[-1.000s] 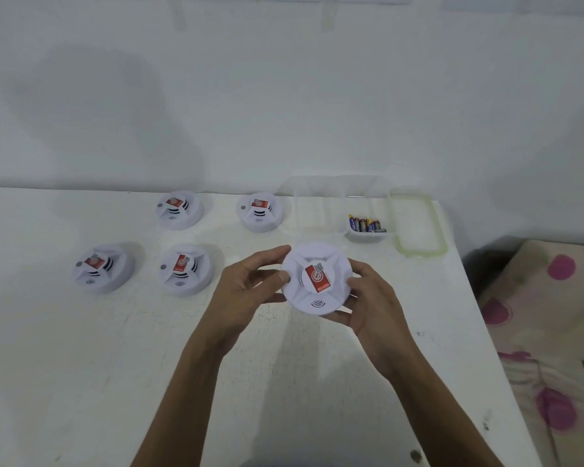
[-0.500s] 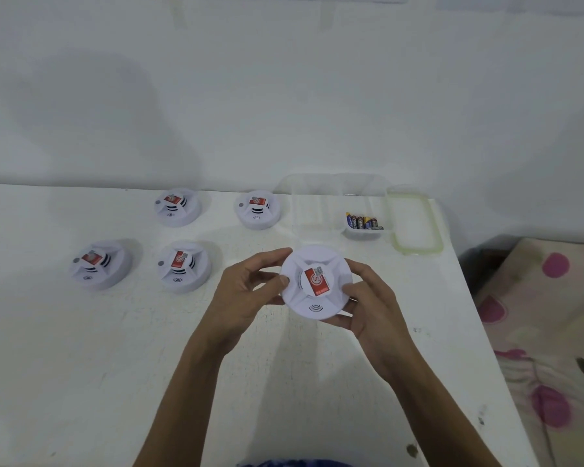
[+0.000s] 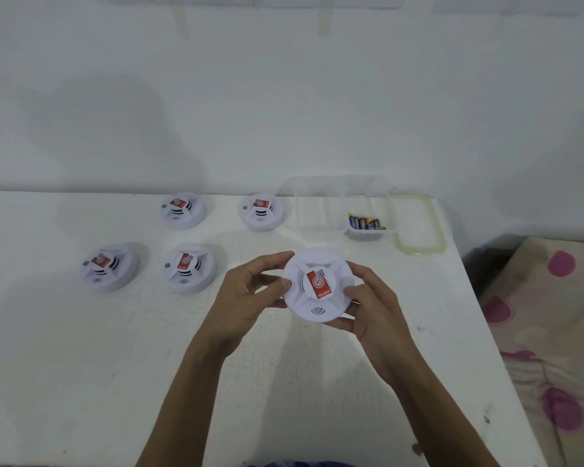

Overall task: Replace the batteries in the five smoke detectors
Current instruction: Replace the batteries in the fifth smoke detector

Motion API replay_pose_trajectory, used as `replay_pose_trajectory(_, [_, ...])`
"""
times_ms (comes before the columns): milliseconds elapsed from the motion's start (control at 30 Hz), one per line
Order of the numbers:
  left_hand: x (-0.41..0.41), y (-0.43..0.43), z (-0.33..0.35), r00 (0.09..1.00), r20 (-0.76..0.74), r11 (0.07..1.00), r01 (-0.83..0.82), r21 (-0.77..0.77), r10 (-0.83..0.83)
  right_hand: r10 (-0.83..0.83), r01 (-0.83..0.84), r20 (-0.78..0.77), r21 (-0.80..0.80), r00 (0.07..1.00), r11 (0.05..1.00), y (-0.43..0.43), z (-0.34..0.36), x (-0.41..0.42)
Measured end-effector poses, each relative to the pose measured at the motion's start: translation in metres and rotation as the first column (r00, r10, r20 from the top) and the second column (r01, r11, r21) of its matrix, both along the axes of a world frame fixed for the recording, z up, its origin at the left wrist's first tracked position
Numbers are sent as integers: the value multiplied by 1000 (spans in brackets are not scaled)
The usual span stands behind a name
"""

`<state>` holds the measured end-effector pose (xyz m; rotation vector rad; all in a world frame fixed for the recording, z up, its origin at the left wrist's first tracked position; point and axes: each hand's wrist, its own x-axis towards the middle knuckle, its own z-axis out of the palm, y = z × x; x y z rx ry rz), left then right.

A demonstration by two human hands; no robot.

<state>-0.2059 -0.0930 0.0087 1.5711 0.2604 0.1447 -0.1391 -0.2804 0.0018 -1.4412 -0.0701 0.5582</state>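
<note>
Both hands hold a round white smoke detector [image 3: 318,287] with a red label above the table, its face turned toward me. My left hand [image 3: 246,294] grips its left rim with thumb and fingers. My right hand [image 3: 371,310] cups its right and lower side. Several other white smoke detectors with red labels sit on the white table [image 3: 81,365]: two at the back [image 3: 182,210] [image 3: 261,211] and two nearer on the left [image 3: 107,267] [image 3: 188,267]. Several batteries [image 3: 365,223] lie in a small clear tray.
A clear plastic container [image 3: 321,203] stands at the back right, with the battery tray beside it and a green-rimmed lid [image 3: 418,224] to the right. The table's right edge runs near the lid. A pink-spotted cloth [image 3: 553,315] lies beyond it.
The held detector has turned slightly in my hands, with the label tilting a bit. The hands stay in nearly the same place above the table.
</note>
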Motion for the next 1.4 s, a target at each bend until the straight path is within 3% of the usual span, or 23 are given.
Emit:
replay_pose_trajectory(500, [-8,2,0,1000,3,1000,4,-6,-4,-17,17,1,-30,1000,999,3,1,-9])
replay_pose_trajectory(733, [-10,4,3,1000,-8,995,17,-103,-18,-45,44,-10,-30,999,999,8,6,-13])
replay_pose_trajectory(1400, [-32,41,3,999,-40,989,-4,-147,-2,-3,4,21,-67,1000,998,42,13,-31])
